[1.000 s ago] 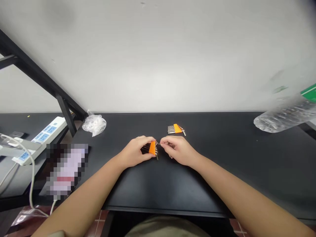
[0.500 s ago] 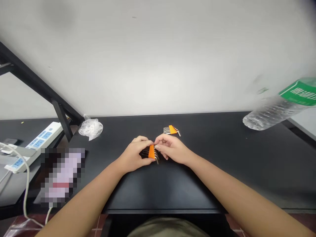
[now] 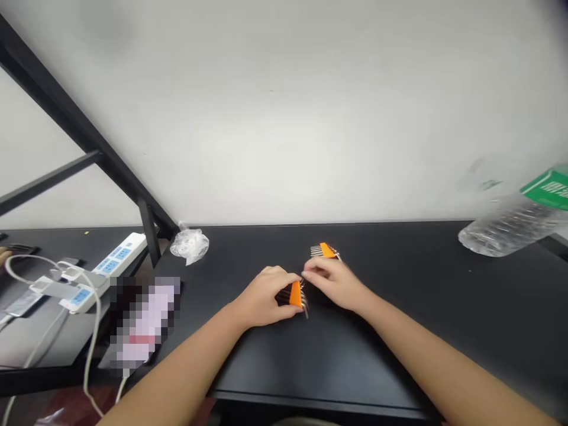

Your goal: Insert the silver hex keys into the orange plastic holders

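Note:
My left hand (image 3: 265, 299) holds a set of hex keys in an orange holder (image 3: 295, 293) against the black table (image 3: 399, 331). My right hand (image 3: 336, 284) meets it from the right, its fingertips pinched on the short bent end of one key at the top of the holder. A second orange hex key set (image 3: 325, 251) lies on the table just behind my right hand, partly hidden by its fingers.
A crumpled clear plastic bag (image 3: 190, 244) lies at the back left by a black slanted frame (image 3: 110, 160). A white power strip (image 3: 104, 271) with cables sits on the left. A clear plastic bottle (image 3: 515, 222) with a green label lies at the right edge.
The view has shifted, so everything sits further right and lower. My right hand's fingertips have closed in on the top of the holder from a small gap a second ago.

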A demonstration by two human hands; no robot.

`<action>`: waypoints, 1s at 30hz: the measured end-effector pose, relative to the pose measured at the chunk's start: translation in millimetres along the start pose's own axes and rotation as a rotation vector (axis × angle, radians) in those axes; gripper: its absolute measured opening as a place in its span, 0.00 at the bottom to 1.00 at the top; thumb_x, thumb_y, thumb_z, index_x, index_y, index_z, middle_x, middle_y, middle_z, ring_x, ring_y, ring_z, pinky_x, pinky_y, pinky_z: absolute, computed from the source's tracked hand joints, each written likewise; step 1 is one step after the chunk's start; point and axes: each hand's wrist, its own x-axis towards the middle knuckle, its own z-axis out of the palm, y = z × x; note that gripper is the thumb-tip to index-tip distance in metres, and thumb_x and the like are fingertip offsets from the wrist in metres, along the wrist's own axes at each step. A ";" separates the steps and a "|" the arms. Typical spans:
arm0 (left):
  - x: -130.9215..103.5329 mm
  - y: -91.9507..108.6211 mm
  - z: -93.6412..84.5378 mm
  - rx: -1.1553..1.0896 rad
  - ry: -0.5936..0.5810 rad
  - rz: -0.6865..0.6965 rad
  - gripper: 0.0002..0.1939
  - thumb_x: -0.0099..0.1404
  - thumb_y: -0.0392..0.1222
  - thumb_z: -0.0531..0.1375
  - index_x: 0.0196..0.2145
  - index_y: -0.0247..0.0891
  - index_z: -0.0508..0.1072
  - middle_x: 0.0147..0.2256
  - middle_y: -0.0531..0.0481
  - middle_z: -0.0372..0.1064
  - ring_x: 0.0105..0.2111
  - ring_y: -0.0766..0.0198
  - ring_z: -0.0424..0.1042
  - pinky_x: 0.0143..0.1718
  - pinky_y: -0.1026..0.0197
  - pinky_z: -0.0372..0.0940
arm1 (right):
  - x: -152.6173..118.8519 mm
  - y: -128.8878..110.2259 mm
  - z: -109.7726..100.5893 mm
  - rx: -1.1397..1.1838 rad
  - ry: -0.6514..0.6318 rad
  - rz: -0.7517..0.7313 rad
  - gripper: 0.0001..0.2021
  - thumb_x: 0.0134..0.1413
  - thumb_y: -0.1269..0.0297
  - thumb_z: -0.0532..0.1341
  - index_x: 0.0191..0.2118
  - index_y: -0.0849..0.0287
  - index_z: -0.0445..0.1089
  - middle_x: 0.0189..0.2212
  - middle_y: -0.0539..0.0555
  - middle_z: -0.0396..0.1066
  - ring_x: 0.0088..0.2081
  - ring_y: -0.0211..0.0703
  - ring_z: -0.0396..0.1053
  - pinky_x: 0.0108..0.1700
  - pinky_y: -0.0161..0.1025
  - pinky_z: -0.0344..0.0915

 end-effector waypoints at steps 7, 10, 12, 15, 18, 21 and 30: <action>-1.6 -15.8 -12.4 0.194 -0.051 -0.100 0.25 0.63 0.46 0.67 0.57 0.46 0.71 0.45 0.47 0.75 0.47 0.54 0.72 0.54 0.49 0.63 | 9.2 54.4 -50.1 -0.671 0.345 0.048 0.16 0.64 0.52 0.59 0.52 0.54 0.73 0.44 0.59 0.71 0.41 0.51 0.71 0.40 0.44 0.66; 2.9 -28.0 -13.5 0.227 -0.028 -0.113 0.26 0.65 0.47 0.66 0.60 0.47 0.70 0.51 0.45 0.74 0.53 0.51 0.69 0.57 0.47 0.62 | 13.5 67.1 -50.6 -0.658 0.233 0.035 0.11 0.67 0.57 0.56 0.44 0.55 0.74 0.38 0.56 0.72 0.38 0.48 0.71 0.40 0.42 0.65; 6.0 -36.5 -14.3 0.238 -0.016 -0.128 0.25 0.67 0.47 0.64 0.60 0.47 0.70 0.55 0.45 0.72 0.56 0.50 0.68 0.58 0.46 0.61 | 14.5 65.1 -44.6 -0.647 0.207 0.021 0.10 0.68 0.60 0.55 0.41 0.55 0.73 0.38 0.56 0.73 0.37 0.46 0.70 0.40 0.42 0.64; 7.7 -42.0 -15.4 0.277 0.033 -0.193 0.24 0.69 0.44 0.61 0.62 0.46 0.68 0.58 0.44 0.70 0.59 0.48 0.65 0.58 0.44 0.61 | 11.6 51.1 -30.7 -0.622 0.153 -0.018 0.09 0.67 0.61 0.56 0.41 0.56 0.72 0.37 0.55 0.74 0.37 0.45 0.71 0.40 0.40 0.63; 6.8 -30.1 -14.1 0.340 0.159 -0.193 0.29 0.67 0.39 0.60 0.65 0.42 0.64 0.62 0.41 0.65 0.62 0.46 0.61 0.61 0.42 0.59 | 4.3 33.1 -14.6 -0.582 0.136 -0.026 0.06 0.65 0.63 0.57 0.43 0.56 0.71 0.34 0.52 0.73 0.33 0.43 0.69 0.36 0.38 0.60; 8.4 -7.1 -6.4 0.344 0.154 -0.070 0.28 0.66 0.43 0.61 0.63 0.40 0.65 0.58 0.40 0.67 0.59 0.47 0.64 0.61 0.44 0.60 | -2.5 19.3 0.6 -0.536 0.092 -0.086 0.04 0.63 0.67 0.58 0.42 0.55 0.68 0.32 0.50 0.71 0.30 0.40 0.67 0.34 0.37 0.57; 24.3 -15.2 19.2 0.330 0.020 -0.047 0.24 0.67 0.52 0.62 0.57 0.40 0.71 0.53 0.40 0.69 0.52 0.48 0.68 0.54 0.45 0.63 | -5.1 11.8 15.4 -0.466 0.044 -0.151 0.04 0.58 0.71 0.58 0.34 0.55 0.62 0.29 0.47 0.69 0.28 0.39 0.64 0.33 0.37 0.56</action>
